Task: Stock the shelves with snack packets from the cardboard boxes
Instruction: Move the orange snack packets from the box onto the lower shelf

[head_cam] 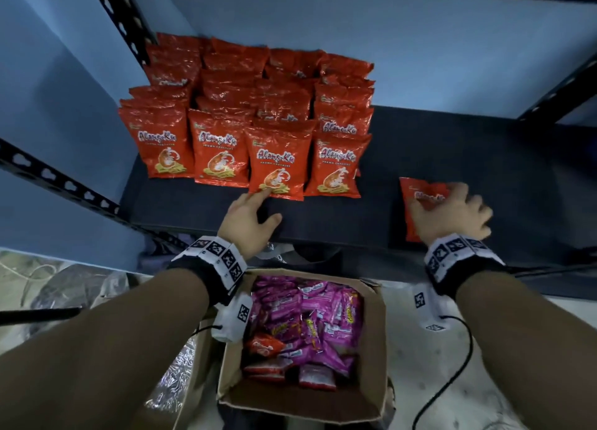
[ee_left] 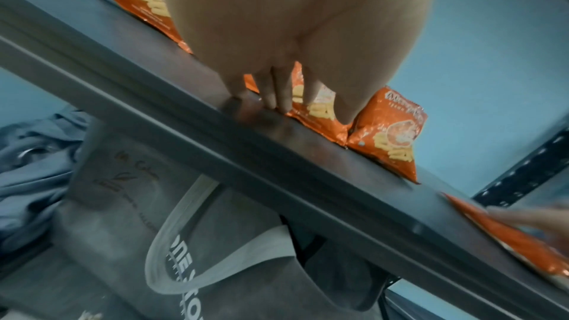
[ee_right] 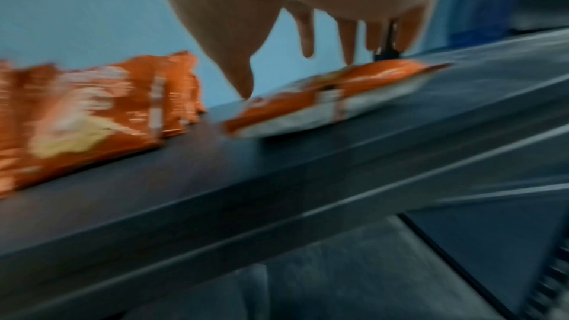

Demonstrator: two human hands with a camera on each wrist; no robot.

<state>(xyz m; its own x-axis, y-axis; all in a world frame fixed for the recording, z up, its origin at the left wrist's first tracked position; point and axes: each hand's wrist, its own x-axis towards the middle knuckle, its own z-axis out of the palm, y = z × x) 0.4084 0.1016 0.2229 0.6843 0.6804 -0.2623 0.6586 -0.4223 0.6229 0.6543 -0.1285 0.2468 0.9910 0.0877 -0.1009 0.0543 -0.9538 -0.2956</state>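
Red prawn-cracker packets (head_cam: 248,116) stand in rows on the far left of the dark shelf (head_cam: 452,145). The left hand (head_cam: 247,221), fingers straight, touches a front packet's bottom edge. The right hand (head_cam: 452,215), fingers spread, rests on one packet (head_cam: 420,194) lying flat at the near edge, bare shelf around it. The box (head_cam: 374,332) sits below.

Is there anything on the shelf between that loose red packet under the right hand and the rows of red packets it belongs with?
Nothing visible. The loose packet lies flat under the right hand, and only bare dark shelf separates it from the rightmost standing row. The left hand touches a front packet further left, outside that gap.
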